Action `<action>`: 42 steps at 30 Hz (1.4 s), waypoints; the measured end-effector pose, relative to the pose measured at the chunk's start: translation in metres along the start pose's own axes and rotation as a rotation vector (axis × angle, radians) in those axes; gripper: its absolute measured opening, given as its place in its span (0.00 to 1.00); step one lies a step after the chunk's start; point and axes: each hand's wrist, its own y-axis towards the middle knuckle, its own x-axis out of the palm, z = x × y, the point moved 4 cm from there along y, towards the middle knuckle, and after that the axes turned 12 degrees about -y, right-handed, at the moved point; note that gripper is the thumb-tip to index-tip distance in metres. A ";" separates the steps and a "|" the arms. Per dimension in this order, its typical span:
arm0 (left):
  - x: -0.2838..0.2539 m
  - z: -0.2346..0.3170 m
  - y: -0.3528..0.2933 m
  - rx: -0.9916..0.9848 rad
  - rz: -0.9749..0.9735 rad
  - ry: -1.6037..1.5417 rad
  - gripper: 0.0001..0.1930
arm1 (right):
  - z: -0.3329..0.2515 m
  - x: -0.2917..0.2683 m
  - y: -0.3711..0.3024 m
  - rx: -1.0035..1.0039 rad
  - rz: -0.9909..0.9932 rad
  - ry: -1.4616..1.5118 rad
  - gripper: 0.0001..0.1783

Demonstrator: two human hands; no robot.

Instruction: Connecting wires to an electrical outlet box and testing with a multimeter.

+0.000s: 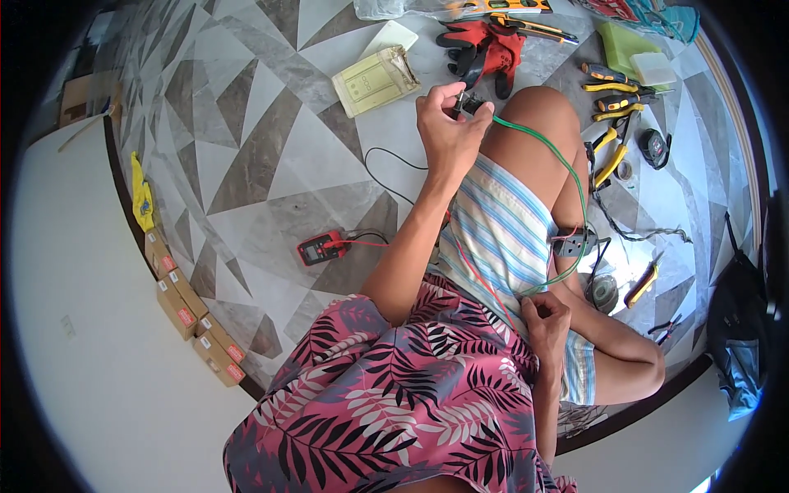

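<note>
My left hand (pixel 454 135) is closed on a small black piece (pixel 471 104), possibly a plug, partly hidden by the fingers. From it a green wire (pixel 580 185) loops over my bent knee and back to my right hand (pixel 548 324). That hand rests near my lap, its thumb and fingers pinched on the wire's end. Close by, a thin red test lead (pixel 485 282) crosses my striped shorts toward the same fingers; its tip is hidden. On the floor to the left lies a red and black multimeter (pixel 321 247). A black socket outlet (pixel 577 242) sits by my leg.
Red and black gloves (pixel 485 51), a utility knife (pixel 538 30) and a pale yellow box (pixel 376 80) lie ahead. To the right are several pliers (pixel 616 148), a tape measure (pixel 654 148) and a yellow-handled cutter (pixel 643 284). Cardboard boxes (pixel 197 308) line the left wall.
</note>
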 end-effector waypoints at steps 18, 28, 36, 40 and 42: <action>0.011 -0.008 0.003 0.155 0.025 -0.010 0.23 | 0.008 0.001 0.001 -0.028 0.021 0.028 0.08; -0.001 0.008 0.001 0.001 0.010 -0.026 0.22 | 0.002 0.003 0.003 -0.057 -0.014 -0.005 0.08; -0.002 0.006 0.002 0.006 0.004 -0.025 0.22 | 0.007 0.004 0.003 -0.071 -0.012 -0.007 0.08; -0.003 0.007 0.001 -0.012 0.007 -0.024 0.22 | 0.007 0.003 0.003 -0.059 -0.024 -0.009 0.08; -0.004 0.007 0.000 0.002 0.011 -0.021 0.22 | 0.008 0.004 0.003 -0.062 -0.024 0.000 0.08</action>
